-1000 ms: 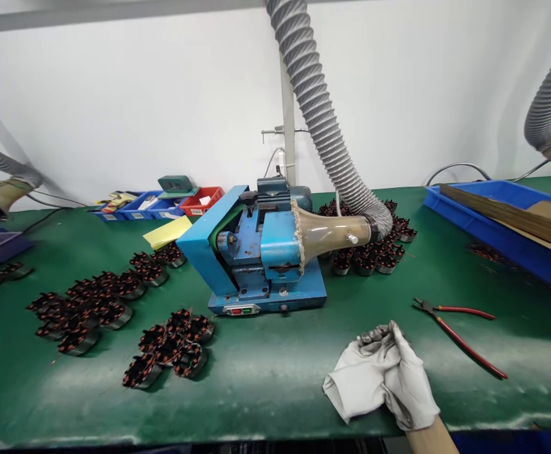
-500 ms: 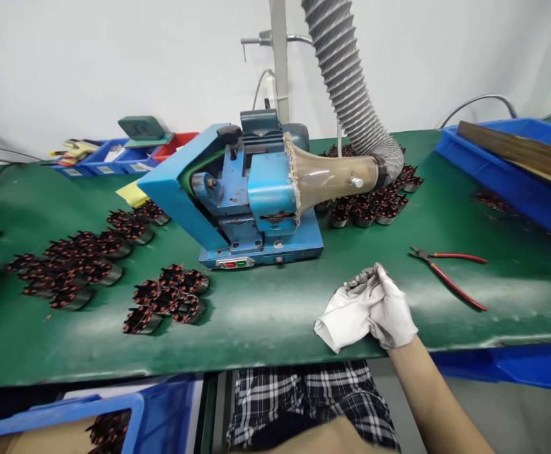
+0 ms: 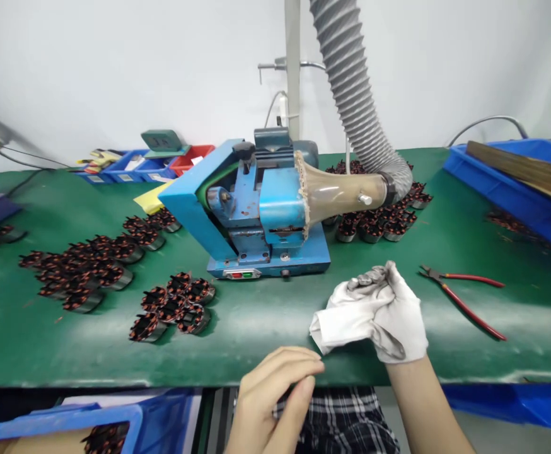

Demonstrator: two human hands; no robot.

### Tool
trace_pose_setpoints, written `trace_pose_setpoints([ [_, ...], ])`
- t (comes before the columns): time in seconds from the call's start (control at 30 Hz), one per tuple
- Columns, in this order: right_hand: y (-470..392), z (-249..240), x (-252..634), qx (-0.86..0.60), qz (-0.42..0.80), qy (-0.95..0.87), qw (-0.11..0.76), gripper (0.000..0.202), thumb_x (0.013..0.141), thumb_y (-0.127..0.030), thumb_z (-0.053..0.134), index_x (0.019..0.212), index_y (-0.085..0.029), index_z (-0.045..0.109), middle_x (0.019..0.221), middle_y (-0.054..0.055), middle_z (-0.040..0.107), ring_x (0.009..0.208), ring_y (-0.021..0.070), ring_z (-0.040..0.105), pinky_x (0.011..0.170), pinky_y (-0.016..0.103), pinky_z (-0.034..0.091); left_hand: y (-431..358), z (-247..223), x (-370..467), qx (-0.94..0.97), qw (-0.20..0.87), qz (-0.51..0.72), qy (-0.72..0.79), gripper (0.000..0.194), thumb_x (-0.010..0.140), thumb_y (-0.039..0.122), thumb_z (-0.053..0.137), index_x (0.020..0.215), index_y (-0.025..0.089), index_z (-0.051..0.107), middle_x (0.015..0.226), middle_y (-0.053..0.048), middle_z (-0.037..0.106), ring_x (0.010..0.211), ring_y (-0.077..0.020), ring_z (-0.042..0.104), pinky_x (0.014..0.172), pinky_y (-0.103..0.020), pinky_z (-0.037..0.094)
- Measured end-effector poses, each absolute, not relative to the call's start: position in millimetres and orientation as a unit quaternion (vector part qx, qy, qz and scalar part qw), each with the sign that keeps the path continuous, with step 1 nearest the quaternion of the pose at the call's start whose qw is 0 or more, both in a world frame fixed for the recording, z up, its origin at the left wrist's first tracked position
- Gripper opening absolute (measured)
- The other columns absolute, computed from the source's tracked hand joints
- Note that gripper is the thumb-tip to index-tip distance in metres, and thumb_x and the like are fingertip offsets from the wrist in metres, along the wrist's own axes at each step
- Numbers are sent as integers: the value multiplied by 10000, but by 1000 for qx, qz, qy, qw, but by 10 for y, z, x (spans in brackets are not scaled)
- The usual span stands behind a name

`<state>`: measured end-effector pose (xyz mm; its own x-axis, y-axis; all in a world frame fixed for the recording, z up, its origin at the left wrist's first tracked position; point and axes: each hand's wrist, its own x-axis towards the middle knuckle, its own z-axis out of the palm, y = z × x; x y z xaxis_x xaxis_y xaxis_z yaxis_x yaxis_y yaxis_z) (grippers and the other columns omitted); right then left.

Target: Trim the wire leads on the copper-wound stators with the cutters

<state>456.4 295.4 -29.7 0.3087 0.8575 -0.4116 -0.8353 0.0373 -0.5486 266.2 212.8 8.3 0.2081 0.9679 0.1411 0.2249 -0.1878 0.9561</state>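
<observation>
My right hand [image 3: 404, 321] wears a white work glove and is closed around a second white glove [image 3: 339, 325], whose cuff points left over the front of the table. Grey stains mark the fingertips of the gloves. My left hand [image 3: 268, 394] is bare and holds nothing. Its fingers are curved side by side with the thumb apart, just short of the held glove's cuff. Red-handled cutting pliers [image 3: 464, 299] lie with jaws spread to the right of my right hand.
A blue belt machine [image 3: 256, 214] with a grey hose [image 3: 351, 69] stands on the green table [image 3: 256, 328]. Motor stators with copper windings sit in a small group [image 3: 174, 306], a larger left group [image 3: 86, 265] and behind the hood. Blue bins [image 3: 507, 195] flank the area.
My bare left hand has risen into view from below, toward the glove's cuff. My right hand still grips the glove. The view has shifted slightly.
</observation>
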Motion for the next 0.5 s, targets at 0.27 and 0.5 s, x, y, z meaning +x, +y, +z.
trace_pose_setpoints([
  [0.27, 2761, -56, 4280, -337, 639, 2, 692, 224, 705, -403, 692, 701, -213, 574, 628, -42, 587, 614, 146, 603, 698, 343, 545, 2185, -451, 2732, 527, 535, 457, 477, 242, 823, 343, 538, 848, 199, 731, 894, -81, 699, 896, -234, 622, 840, -334, 473],
  [0.5, 2553, -385, 3909, -404, 639, -281, 591, 472, 563, -390, 784, 982, -220, 651, 1034, 106, 630, 961, 279, 584, 773, 345, 514, 2664, -333, 2599, 405, 476, 535, 568, 271, 717, 355, 655, 553, 142, 690, 604, -75, 669, 700, -229, 648, 711, -313, 512],
])
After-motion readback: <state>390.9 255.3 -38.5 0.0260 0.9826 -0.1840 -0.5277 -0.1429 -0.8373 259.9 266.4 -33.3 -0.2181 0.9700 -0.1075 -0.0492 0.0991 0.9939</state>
